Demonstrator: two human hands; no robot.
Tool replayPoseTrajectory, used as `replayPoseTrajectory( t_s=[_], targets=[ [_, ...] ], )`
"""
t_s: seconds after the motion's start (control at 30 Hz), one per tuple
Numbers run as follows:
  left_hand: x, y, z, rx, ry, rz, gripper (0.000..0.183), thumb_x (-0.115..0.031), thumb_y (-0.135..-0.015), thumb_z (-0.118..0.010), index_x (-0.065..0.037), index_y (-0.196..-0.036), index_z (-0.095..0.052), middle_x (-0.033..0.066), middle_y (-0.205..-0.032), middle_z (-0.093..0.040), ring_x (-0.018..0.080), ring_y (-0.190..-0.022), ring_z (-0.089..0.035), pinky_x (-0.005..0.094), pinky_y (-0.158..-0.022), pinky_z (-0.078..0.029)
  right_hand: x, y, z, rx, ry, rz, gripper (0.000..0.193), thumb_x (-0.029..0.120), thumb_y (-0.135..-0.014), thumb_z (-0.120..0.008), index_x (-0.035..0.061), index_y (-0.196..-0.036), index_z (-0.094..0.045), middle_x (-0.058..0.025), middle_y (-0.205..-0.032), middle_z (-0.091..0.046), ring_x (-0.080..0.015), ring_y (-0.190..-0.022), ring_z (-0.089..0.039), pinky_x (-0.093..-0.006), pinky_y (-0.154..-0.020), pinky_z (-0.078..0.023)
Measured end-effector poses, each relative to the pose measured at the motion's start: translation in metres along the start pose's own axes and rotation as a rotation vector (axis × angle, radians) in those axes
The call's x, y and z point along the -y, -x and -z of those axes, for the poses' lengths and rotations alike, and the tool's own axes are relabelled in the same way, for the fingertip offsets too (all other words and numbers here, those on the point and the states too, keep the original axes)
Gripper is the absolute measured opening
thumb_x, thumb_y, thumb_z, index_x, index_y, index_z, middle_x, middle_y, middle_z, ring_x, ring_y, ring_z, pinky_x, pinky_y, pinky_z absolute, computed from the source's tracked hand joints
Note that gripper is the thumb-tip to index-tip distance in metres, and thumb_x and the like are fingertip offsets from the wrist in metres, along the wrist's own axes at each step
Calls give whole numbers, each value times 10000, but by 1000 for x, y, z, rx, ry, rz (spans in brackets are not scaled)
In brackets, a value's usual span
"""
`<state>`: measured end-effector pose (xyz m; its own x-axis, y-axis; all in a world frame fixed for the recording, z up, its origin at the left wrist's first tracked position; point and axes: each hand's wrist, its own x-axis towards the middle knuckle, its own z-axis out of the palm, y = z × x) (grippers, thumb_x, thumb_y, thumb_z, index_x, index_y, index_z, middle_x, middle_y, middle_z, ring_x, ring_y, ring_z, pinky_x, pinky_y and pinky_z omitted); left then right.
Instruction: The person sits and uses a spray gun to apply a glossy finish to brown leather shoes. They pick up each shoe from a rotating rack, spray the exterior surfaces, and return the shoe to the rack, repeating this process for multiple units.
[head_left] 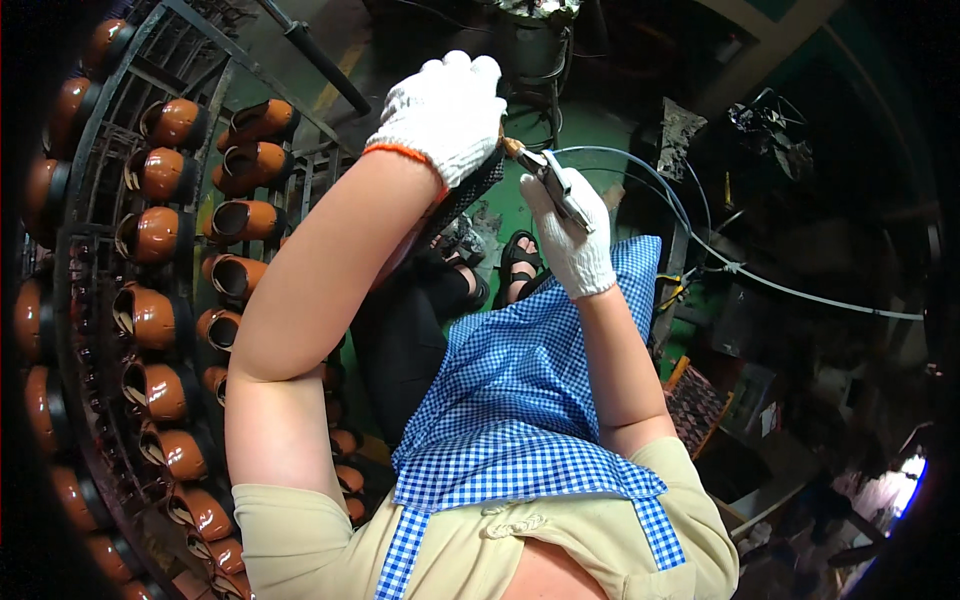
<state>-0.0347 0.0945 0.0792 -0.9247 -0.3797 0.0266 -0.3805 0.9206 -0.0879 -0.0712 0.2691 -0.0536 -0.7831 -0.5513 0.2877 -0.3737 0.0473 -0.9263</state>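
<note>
My left hand (442,115), in a white knit glove with an orange cuff, is closed around a dark shoe. Beneath the glove shows the shoe's black textured sole (478,203); most of the shoe is hidden by my hand and forearm. In my gloved right hand (575,230) is a silver metal spray gun (562,192), held with the fingers wrapped round its handle. Its front end points at the shoe, close by my left hand. A small brown-orange piece at the tip cannot be told as nozzle or shoe. A pale hose (650,180) runs off to the right from the gun.
Metal racks (150,75) on the left carry rows of glossy brown shoes (155,235) with black soles. A round container on a stand (535,50) is ahead. Yellow-handled pliers (673,290) hang at the right. A woven-seat chair (695,405) stands beside me.
</note>
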Motion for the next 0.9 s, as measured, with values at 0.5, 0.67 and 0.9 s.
replayPoseTrajectory(
  t_s=[0.5, 0.67, 0.9],
  targets=[
    [52, -19, -12, -18, 56, 143, 556, -555, -1052, -538, -56, -1288, -605, 232, -1235, -689, 392, -1124, -704, 468, -996, -553, 10, 22, -35, 51, -17, 87, 143, 155, -974, -780, 24, -1007, -733, -88, -797, -651, -209, -649, -644, -351, -605, -512],
    [75, 21, -10, -117, 573, 148, 560, -485, -1082, -578, -37, -1417, -571, 140, -1299, -682, 253, -1197, -672, 384, -1043, -513, 13, 44, -36, 58, -64, 106, 148, 172, -959, -799, 37, -991, -746, -93, -802, -663, -221, -653, -649, -356, -593, -504],
    [103, 200, -56, -225, 1150, 455, 339, -171, -1125, -525, -16, -1420, -584, 75, -1326, -627, 169, -1232, -595, 339, -1123, -435, 11, 61, -35, 57, 23, 212, 151, 160, -933, -815, 56, -1028, -761, -118, -840, -679, -293, -706, -670, -380, -612, -517]
  ],
)
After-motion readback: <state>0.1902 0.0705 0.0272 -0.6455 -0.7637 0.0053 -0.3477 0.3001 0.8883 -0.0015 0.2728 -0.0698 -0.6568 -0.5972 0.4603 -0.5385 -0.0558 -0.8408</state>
